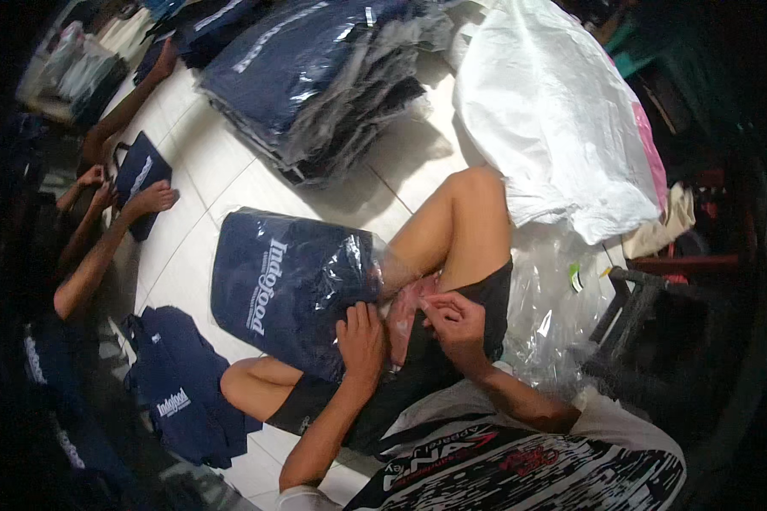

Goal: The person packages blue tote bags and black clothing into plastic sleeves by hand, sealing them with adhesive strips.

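Observation:
A folded navy fabric item in a clear plastic bag (294,281) lies before me, across the floor and against my legs, with white print on its face. My left hand (362,338) rests with its fingers on the bag's near right edge. Just right of it, my right hand (454,322) pinches a part of the bag's clear plastic flap (412,310) between thumb and fingertips, over my lap. The flap stands out from the bag's opening side, and skin shows through it.
Bagged navy items are stacked (319,83) on the tiled floor ahead. A big white sack (550,121) stands at upper right, above loose clear plastic bags (537,300). Unbagged navy fabric (182,389) lies at lower left. Further left, other people's hands (150,198) are at a navy bag (142,169).

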`<action>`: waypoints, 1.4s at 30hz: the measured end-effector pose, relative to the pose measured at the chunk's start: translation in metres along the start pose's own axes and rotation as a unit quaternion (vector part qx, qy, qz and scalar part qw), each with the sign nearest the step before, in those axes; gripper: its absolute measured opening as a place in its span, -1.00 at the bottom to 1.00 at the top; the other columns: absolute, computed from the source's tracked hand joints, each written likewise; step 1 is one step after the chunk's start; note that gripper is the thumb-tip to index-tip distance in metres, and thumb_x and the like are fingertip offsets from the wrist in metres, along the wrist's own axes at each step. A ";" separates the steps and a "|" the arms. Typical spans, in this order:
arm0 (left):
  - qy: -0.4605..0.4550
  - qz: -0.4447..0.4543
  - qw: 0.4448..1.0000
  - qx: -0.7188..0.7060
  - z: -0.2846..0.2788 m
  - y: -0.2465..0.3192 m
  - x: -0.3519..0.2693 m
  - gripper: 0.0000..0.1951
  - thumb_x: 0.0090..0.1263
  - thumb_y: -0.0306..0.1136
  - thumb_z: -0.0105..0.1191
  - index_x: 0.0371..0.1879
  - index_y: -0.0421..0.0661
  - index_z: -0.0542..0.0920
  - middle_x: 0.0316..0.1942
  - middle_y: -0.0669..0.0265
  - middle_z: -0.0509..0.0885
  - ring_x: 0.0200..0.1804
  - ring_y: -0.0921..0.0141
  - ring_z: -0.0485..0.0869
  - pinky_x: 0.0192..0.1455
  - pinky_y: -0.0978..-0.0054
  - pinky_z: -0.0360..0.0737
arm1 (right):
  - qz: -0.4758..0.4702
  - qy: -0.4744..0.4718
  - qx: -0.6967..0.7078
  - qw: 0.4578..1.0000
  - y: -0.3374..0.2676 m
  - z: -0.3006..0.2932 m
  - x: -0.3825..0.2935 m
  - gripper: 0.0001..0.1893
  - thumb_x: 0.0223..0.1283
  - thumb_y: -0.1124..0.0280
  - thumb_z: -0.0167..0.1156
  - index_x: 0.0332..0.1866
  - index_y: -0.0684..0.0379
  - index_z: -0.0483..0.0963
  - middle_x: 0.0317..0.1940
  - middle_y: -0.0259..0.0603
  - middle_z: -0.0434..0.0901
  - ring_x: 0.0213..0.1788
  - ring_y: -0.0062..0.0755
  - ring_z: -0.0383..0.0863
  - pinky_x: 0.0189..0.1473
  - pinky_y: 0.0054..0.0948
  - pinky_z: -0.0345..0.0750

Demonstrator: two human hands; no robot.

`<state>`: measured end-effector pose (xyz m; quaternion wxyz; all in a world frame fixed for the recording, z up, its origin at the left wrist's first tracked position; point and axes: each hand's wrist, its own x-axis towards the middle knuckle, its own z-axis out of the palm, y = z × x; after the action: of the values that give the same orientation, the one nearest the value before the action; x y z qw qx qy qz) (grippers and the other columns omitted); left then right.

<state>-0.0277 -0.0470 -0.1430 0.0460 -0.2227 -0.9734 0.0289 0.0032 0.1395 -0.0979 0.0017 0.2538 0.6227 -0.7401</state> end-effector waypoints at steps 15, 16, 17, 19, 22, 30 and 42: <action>-0.105 -0.130 0.883 -0.438 0.002 0.001 -0.020 -0.50 0.40 -0.36 0.15 0.35 -0.14 0.57 0.14 0.04 0.69 0.20 0.05 0.54 0.22 0.10 0.48 | -0.126 -0.031 -0.195 0.972 -0.008 0.127 0.035 -0.83 0.22 0.42 0.47 -0.17 0.27 0.74 -0.35 -0.12 0.84 -0.27 -0.36 0.87 -0.15 -0.41 0.73; -0.128 -0.155 0.853 -0.482 -0.013 -0.004 -0.020 -0.51 0.40 -0.40 0.15 0.34 -0.16 0.57 0.12 0.01 0.69 0.21 0.04 0.56 0.23 0.09 0.51 | -0.131 -0.024 -0.184 0.974 -0.010 0.132 0.038 -0.84 0.23 0.42 0.46 -0.17 0.27 0.74 -0.34 -0.12 0.84 -0.27 -0.35 0.87 -0.14 -0.40 0.73; -0.148 -0.187 0.820 -0.520 -0.032 -0.011 -0.021 -0.51 0.40 -0.45 0.14 0.34 -0.17 0.56 0.10 -0.01 0.70 0.22 0.03 0.59 0.24 0.09 0.54 | -0.123 -0.028 -0.172 0.977 -0.012 0.137 0.038 -0.84 0.23 0.43 0.46 -0.17 0.28 0.74 -0.34 -0.11 0.84 -0.27 -0.35 0.87 -0.13 -0.40 0.73; -0.096 -0.253 0.771 -0.576 -0.069 -0.023 -0.009 -0.52 0.38 -0.53 0.14 0.32 -0.23 0.55 0.09 -0.06 0.70 0.22 -0.02 0.64 0.26 0.08 0.59 | -0.113 -0.026 -0.154 0.981 -0.013 0.142 0.043 -0.84 0.24 0.43 0.45 -0.17 0.29 0.74 -0.34 -0.11 0.84 -0.26 -0.34 0.88 -0.12 -0.40 0.74; 0.108 -0.298 0.779 -0.541 -0.080 -0.032 -0.003 -0.50 0.33 -0.63 0.14 0.31 -0.27 0.54 0.11 -0.11 0.69 0.17 -0.08 0.71 0.27 0.10 0.66 | -0.114 -0.067 -0.159 0.978 -0.017 0.139 0.043 -0.87 0.31 0.51 0.43 -0.16 0.36 0.69 -0.26 -0.14 0.81 -0.25 -0.44 0.82 -0.13 -0.48 0.72; 0.209 -0.304 0.722 -0.585 -0.044 -0.034 0.030 -0.66 0.34 -0.62 0.33 0.10 -0.27 0.66 -0.08 0.13 0.82 -0.01 0.26 0.82 0.11 0.40 0.71 | -0.197 -0.014 -0.301 0.933 -0.025 0.149 0.041 -0.85 0.37 0.44 0.39 -0.14 0.33 0.69 -0.24 -0.14 0.84 -0.23 -0.43 0.84 -0.16 -0.42 0.74; 0.158 -0.351 0.531 -0.755 -0.006 -0.055 0.033 -0.85 0.61 -0.43 0.26 -0.05 -0.27 0.75 -0.23 0.24 0.84 -0.36 0.53 0.77 -0.32 0.63 0.67 | -0.262 -0.180 -0.253 0.914 -0.073 0.114 0.098 -0.72 0.32 0.44 0.41 0.09 0.28 0.70 -0.18 -0.11 0.82 -0.13 -0.30 0.83 0.03 -0.37 0.69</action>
<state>-0.0803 -0.0824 -0.1305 0.0200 0.1843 -0.6094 -0.7709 -0.1478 0.0813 -0.0572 -0.0163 -0.0644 0.8223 -0.5652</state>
